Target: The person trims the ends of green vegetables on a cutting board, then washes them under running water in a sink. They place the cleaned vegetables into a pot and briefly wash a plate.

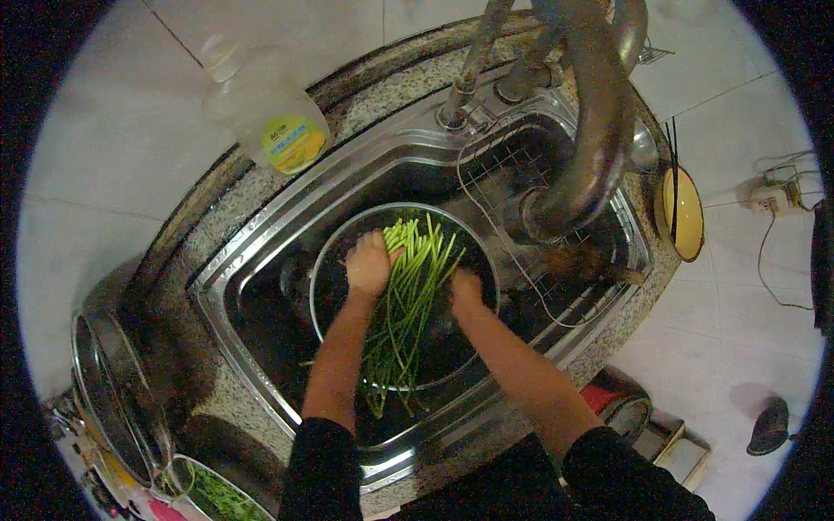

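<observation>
A bunch of long, thin green vegetable stems lies across a round metal-rimmed basin in the sink. Pale cut ends point away from me, and the other ends hang over the near rim. My left hand is closed around the bunch near its pale ends, thumb on the right. On the bunch's right side, my right hand reaches down inside the basin. It is dark and smeared there, so its fingers and anything in them do not show.
The steel double sink has a wire rack in its right bowl, below thick pipes. A clear plastic jug stands behind left. At right is a yellow dish with chopsticks; at lower left, a container of leafy greens.
</observation>
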A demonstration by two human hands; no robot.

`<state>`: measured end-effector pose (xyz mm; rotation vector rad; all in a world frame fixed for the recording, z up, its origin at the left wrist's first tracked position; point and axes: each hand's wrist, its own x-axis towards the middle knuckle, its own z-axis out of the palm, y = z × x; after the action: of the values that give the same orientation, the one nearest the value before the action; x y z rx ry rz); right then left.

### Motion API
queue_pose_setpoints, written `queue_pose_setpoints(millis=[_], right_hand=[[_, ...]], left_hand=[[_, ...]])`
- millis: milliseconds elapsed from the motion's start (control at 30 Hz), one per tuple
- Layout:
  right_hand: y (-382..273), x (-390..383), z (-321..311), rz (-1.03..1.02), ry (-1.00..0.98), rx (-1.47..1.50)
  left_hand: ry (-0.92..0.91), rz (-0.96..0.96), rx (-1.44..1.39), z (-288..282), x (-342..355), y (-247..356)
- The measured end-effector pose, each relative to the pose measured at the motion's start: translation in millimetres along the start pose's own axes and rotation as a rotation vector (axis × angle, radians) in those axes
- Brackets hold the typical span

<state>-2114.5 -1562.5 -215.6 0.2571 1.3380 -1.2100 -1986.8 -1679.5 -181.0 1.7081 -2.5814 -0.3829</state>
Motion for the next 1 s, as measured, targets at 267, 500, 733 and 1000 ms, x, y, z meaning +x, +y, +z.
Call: queue_pose_setpoints(millis=[267, 500, 733, 1000], right_hand=[[62, 47, -37, 0.424, -0.040, 0.063], [13, 79, -19, -0.244, 0.233, -0.678], [-14, 37, -3, -0.292, 0.328, -0.296], [-14, 0, 1, 0.163, -0.142, 0.433]], left_hand=[[0.000, 0.306, -0.270, 4, -27, 14], [-0.260, 0.009, -0.186, 2, -58, 15], [0.053, 0.023, -0.621, -9, -20, -8], [0.085, 0.330, 0.148, 51, -24, 60]])
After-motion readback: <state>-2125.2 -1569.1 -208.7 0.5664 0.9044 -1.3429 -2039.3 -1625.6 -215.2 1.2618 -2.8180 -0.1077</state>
